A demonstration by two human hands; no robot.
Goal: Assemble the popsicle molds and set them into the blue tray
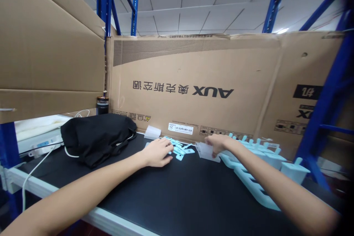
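Note:
My left hand lies palm down at the left edge of a pile of light blue plastic ice pop sticks. Its fingers are spread, with the fingertips touching or just over the nearest sticks. Further right, my right hand has its thumb and fingers bent around a frosted clear plastic piece, which may be a bag or a sleeve. Beside and partly behind my right forearm stands a light blue ice pop mould set: a slotted tray and several moulds with handles pointing up.
A black cloth bag sits at the left on the black tabletop. Near the cardboard wall stands a white curled piece. A dark jar is in the back left corner. Blue rack posts flank the table.

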